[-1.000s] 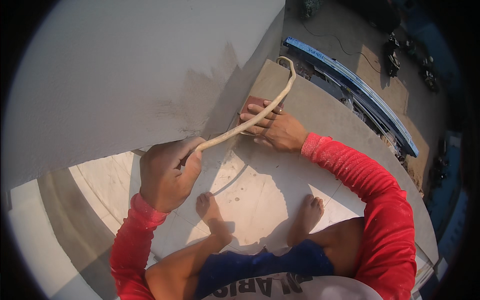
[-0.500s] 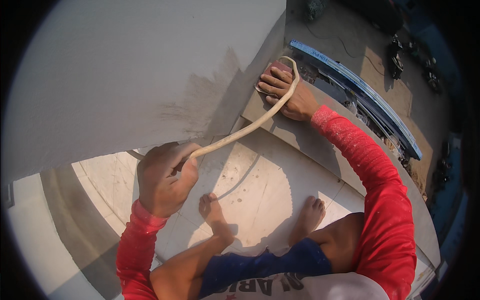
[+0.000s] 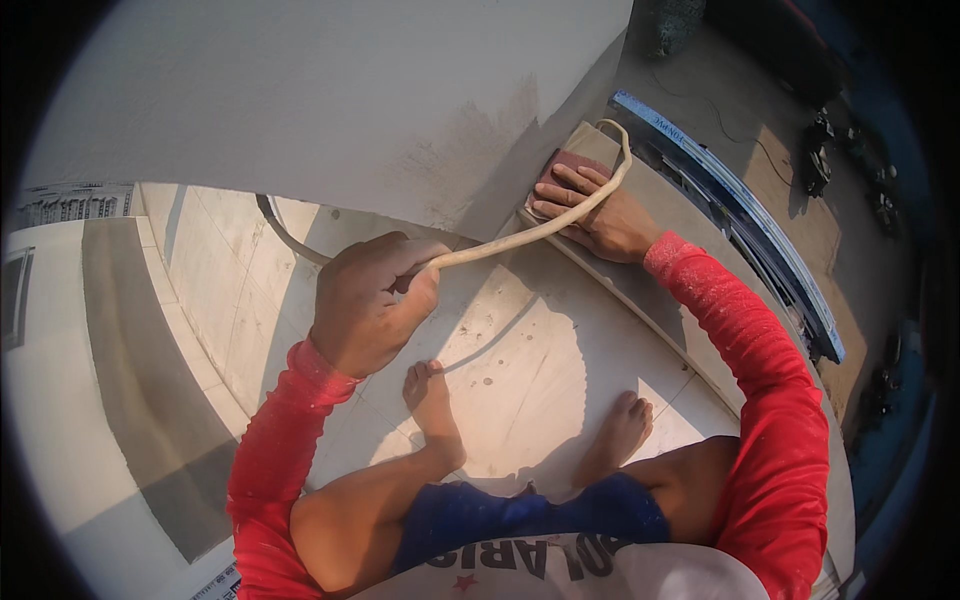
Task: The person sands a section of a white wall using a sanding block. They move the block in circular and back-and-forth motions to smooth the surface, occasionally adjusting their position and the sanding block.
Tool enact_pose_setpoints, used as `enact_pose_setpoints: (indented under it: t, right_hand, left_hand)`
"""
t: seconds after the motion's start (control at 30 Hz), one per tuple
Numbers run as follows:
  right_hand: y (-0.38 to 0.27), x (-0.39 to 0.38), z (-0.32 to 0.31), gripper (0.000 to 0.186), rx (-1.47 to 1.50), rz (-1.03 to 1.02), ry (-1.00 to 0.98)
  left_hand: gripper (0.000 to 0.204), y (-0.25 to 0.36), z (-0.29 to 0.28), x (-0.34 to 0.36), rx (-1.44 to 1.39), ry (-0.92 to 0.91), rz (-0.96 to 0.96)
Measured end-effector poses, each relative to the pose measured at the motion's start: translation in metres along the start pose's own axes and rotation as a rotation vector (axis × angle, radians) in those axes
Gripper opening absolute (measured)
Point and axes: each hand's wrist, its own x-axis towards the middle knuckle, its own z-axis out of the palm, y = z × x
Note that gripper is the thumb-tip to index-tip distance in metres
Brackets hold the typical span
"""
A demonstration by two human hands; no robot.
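My left hand (image 3: pixel 372 300) is closed round a long beige cord (image 3: pixel 510 242), pinched between thumb and fingers. From there the cord arcs to the right across the back of my right hand (image 3: pixel 603 215) and curls over at its far end. Its other end (image 3: pixel 290 235) runs out behind my left hand, in shadow. Under the spread, nearly flat fingers of my right hand lies a reddish-brown sheet of sandpaper (image 3: pixel 562 170), pressed on top of a grey-beige ledge (image 3: pixel 655 195). My fingers cover part of the sheet.
A grey wall (image 3: pixel 300 110) with brownish smudges meets the ledge. Beyond the ledge are long blue-edged strips (image 3: pixel 730 210) and lower ground with parked motorbikes (image 3: pixel 818 150). My bare feet (image 3: pixel 432 400) stand on pale floor tiles (image 3: pixel 510 400). A curved white-and-grey ledge (image 3: pixel 140 380) lies at left.
My right hand and the sandpaper have slid back toward me along the ledge, away from its far end. My left hand still grips the cord. The view has shifted a little.
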Motion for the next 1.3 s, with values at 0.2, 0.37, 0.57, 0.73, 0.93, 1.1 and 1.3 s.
enact_pose_setpoints:
  t: [0.2, 0.37, 0.57, 0.73, 0.93, 1.1, 1.3]
  right_hand:
    - [-0.042, 0.001, 0.022, 0.048, -0.157, 0.127, 0.219]
    - [-0.161, -0.041, 0.031, 0.042, 0.365, -0.267, -0.447]
    - [-0.161, -0.032, -0.028, 0.045, 0.785, 0.148, -0.826]
    - [-0.112, -0.016, -0.068, 0.041, 1.283, 1.030, -0.068]
    - [-0.094, 0.025, -0.043, 0.039, 1.312, 1.226, 0.487]
    - [-0.091, 0.035, -0.011, 0.035, 1.196, 1.301, 0.559]
    - [-0.086, 0.045, 0.011, 0.033, 1.260, 1.326, 0.619]
  left_hand:
    - [0.023, -0.016, 0.008, 0.000, 0.010, -0.014, 0.051]
    - [0.029, -0.046, 0.037, -0.013, -0.119, -0.116, -0.083]
    - [0.065, -0.160, 0.132, -0.069, 0.209, -0.374, 0.234]
    - [0.074, -0.137, 0.146, -0.033, -0.092, -0.492, -0.003]
    - [0.066, -0.126, 0.155, 0.019, -0.967, -0.387, -0.351]
    - [0.043, -0.100, 0.185, 0.036, -1.401, -0.291, -0.602]
    - [0.027, -0.116, 0.221, 0.028, -1.446, 0.034, -0.777]
